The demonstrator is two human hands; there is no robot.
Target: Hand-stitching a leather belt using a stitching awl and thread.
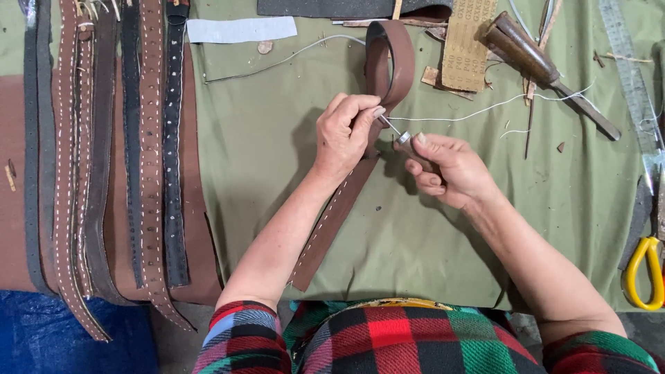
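A brown leather strap (331, 220) with white stitching runs from the table's front edge up under my hands and curls into a loop (390, 58) at the back. My left hand (344, 135) pinches the strap's edge and the thin metal tip of a tool. My right hand (449, 168) is closed around a stitching awl (403, 137), its metal collar showing by my thumb. A white thread (485, 109) trails from the hands off to the right.
Several stitched leather belts (111, 152) lie side by side on the left. A wooden-handled knife (539, 66), a sandpaper strip (467, 41) and a metal ruler (632, 76) sit at the back right. Yellow-handled scissors (643, 271) rest at the right edge of the green cloth (263, 138).
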